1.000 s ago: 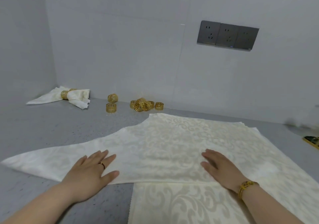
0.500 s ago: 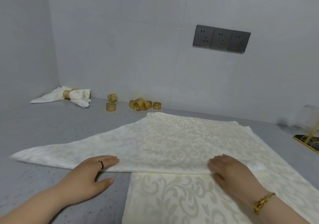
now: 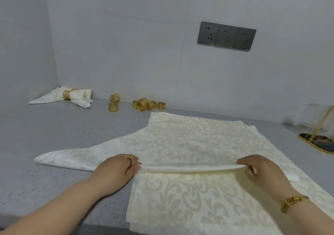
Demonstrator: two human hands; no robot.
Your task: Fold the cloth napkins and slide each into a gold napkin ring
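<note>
A cream damask napkin [image 3: 180, 144], folded into a triangle, lies on top of a stack of flat napkins [image 3: 189, 204] on the grey counter. My left hand [image 3: 117, 171] pinches the napkin's near folded edge, lifted slightly off the stack. My right hand [image 3: 260, 171] pinches the same edge further right. Several loose gold napkin rings [image 3: 144, 105] lie near the back wall, with two more gold rings [image 3: 113, 102] left of them. A finished napkin in a gold ring [image 3: 68, 95] lies in the far left corner.
The grey counter [image 3: 63, 135] runs to a wall behind and a wall at left. A dark tray with a gold rim and gold stand [image 3: 319, 140] sits at the right edge. Three dark sockets [image 3: 226, 35] are on the back wall.
Both hands slid back from pressing flat on the napkin to its near edge, then pinched that edge and raised it a little off the stack.
</note>
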